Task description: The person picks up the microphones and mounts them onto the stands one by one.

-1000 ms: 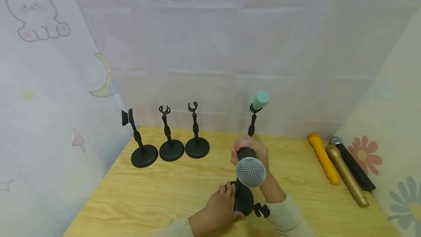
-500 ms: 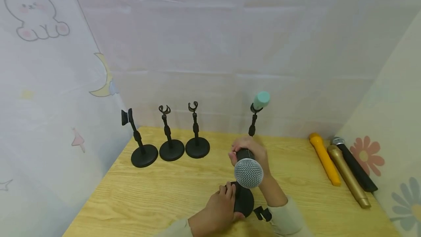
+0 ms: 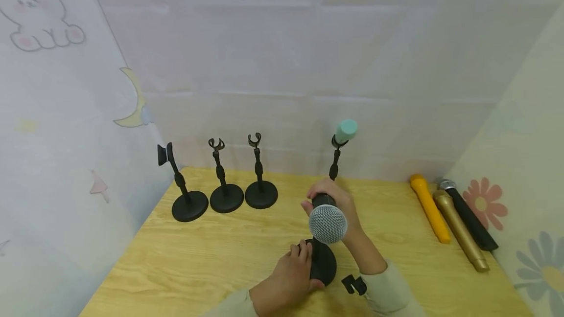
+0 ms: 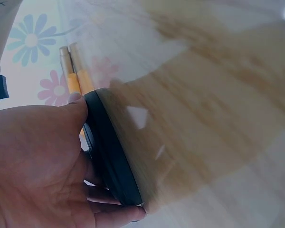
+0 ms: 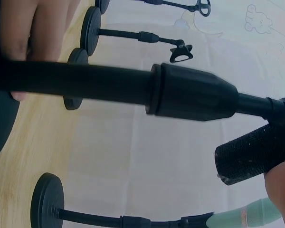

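At the near middle of the wooden table (image 3: 211, 258): one front stand (image 3: 323, 267), black, with a round base and a single pole.

Left hand (image 3: 288, 278): partly closed on the base of the front stand, edge held between thumb and fingers; thumb at the near side, fingertips at the far left.

Right hand (image 3: 339, 202): fingers wrapped round the dark body of the held microphone (image 3: 328, 224), just below its silver mesh head. Microphone positioned above the base, at the upper end of the pole, tilted, head toward the person. Whether it sits in a holder cannot be told.

Beside the front stand, to its right: one small black clip (image 3: 354, 285), lying on the table near the right sleeve (image 3: 387, 287).

Far left of table: three upright black stands in a row, namely the left stand (image 3: 190, 207), the middle stand (image 3: 226, 198) and the third stand (image 3: 261, 194), each topped by a bare holder.

Behind the right hand: one rear stand (image 3: 335, 166), partly hidden, bearing a mint-green microphone (image 3: 346, 130) in its holder.

Right edge of table: three microphones lying close together, heads away from the person; from left, an orange microphone (image 3: 429, 209), a gold microphone (image 3: 460, 231), a black microphone (image 3: 469, 214) with silver head.

Surround: pale wall covering (image 3: 246, 53), printed at the sides with a rabbit, a moon and flowers.
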The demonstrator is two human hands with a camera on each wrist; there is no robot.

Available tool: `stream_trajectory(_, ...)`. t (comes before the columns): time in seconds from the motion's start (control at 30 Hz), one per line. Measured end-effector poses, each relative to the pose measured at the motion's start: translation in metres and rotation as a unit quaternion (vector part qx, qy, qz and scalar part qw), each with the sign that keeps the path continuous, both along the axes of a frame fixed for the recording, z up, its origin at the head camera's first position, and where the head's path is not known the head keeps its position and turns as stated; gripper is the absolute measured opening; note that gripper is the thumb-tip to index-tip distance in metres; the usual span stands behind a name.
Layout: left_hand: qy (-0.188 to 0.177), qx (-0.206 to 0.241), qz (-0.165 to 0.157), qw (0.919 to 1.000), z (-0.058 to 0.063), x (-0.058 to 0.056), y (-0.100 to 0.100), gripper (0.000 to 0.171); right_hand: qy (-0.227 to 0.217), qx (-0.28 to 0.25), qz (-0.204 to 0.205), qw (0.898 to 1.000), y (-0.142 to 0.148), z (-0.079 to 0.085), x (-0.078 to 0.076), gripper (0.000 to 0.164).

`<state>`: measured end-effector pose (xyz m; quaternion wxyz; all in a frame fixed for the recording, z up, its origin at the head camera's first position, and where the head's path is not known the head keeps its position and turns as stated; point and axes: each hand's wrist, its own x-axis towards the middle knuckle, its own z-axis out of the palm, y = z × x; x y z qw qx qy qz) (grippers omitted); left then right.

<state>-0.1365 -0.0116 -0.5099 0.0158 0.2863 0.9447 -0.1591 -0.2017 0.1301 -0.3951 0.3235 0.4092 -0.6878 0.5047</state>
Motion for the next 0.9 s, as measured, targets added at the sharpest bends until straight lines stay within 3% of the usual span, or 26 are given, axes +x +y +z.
stream_trajectory(0.2,0.000,0.008,0.001,1.0000,0.003,-0.001,-0.002,0.092,-0.008,-0.003,0.003,1.000,-0.003,0.003,-0.001,0.032)
stream_trajectory(0.43,-0.019,0.022,0.014,0.9995,0.001,-0.001,-0.001,0.093,0.027,-0.031,0.018,0.999,-0.006,0.003,-0.003,0.013)
stream_trajectory(0.53,-0.011,0.023,0.015,0.9996,-0.001,-0.001,0.000,0.094,0.032,-0.031,0.018,0.999,-0.006,0.004,-0.003,0.014)
stream_trajectory(0.7,-0.015,0.039,0.018,0.9989,-0.003,-0.005,-0.001,0.095,-0.026,0.028,-0.020,0.999,0.003,0.006,0.007,0.042)
stream_trajectory(0.9,-0.113,0.125,0.045,0.9846,-0.003,-0.010,-0.011,0.089,-0.120,0.089,-0.059,0.987,0.026,-0.004,0.025,0.081)
